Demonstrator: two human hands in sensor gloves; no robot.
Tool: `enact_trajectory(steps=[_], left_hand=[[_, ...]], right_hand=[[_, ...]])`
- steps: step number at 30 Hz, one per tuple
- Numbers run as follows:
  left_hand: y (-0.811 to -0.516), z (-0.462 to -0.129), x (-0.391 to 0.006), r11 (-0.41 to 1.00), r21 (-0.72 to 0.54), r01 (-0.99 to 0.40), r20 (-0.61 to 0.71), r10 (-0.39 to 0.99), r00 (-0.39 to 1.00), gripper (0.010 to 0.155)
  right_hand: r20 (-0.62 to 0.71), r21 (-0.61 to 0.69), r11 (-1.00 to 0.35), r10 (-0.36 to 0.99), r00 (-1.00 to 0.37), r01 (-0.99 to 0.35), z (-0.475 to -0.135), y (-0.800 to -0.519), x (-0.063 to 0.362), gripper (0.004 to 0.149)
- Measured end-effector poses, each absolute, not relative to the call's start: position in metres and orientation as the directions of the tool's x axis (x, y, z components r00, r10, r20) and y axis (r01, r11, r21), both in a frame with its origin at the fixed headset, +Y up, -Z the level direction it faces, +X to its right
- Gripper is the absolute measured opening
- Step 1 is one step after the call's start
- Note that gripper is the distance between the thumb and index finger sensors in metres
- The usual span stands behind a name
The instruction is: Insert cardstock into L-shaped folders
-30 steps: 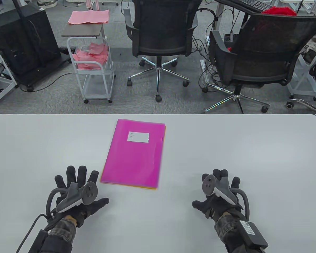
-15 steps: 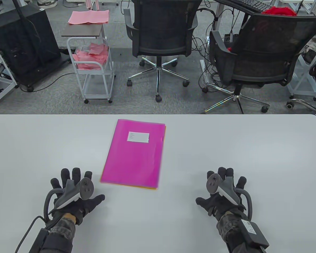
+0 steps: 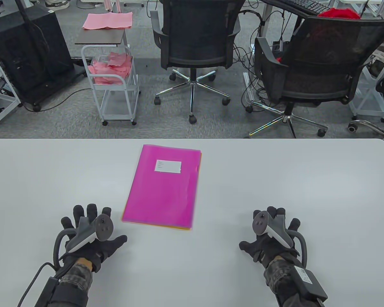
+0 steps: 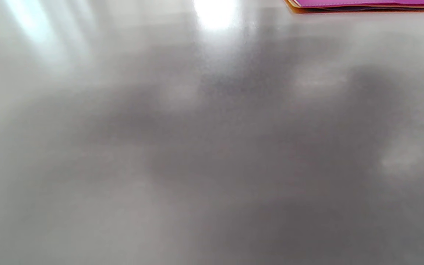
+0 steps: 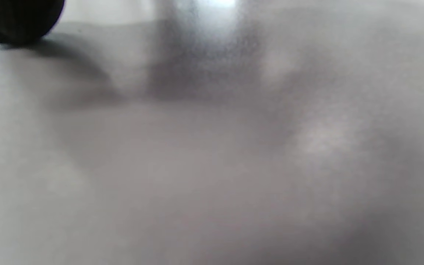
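Note:
A magenta folder (image 3: 164, 187) with a white label lies flat in the middle of the grey table (image 3: 275, 179), on top of an orange sheet or folder whose edge shows along its near and right sides. Its near corner shows at the top of the left wrist view as the magenta folder (image 4: 366, 3). My left hand (image 3: 89, 228) rests flat on the table just left of the folder's near corner, fingers spread, holding nothing. My right hand (image 3: 268, 230) rests on the table well to the right of the folder, fingers relaxed and empty. One dark fingertip (image 5: 17, 18) shows in the right wrist view.
Beyond the table's far edge stand two black office chairs (image 3: 195, 41) and a white cart (image 3: 115, 80) with pink sheets. A black cabinet (image 3: 25, 54) stands at the far left. Cables lie on the carpet.
Both hands have slid back a little towards the table's near edge. The left hand moved away from the folder's corner. The folder has not moved.

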State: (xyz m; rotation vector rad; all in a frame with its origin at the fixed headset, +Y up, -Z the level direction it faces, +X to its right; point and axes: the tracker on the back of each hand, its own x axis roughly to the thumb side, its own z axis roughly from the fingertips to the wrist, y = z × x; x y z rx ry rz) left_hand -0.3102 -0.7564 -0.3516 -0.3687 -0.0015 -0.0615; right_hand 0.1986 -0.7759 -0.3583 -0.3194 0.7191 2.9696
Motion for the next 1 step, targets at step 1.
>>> enact_trajectory(steps=[1], left_hand=[[-0.7567, -0.3517, -0.3099, 0.931, -0.360, 0.061, 0.015, -0.060, 0.998, 0.100]], right_hand=[[-0.219, 0.448, -0.886, 0.022, -0.975, -0.121, -0.3582, -0.7756, 0.1988, 0.103]])
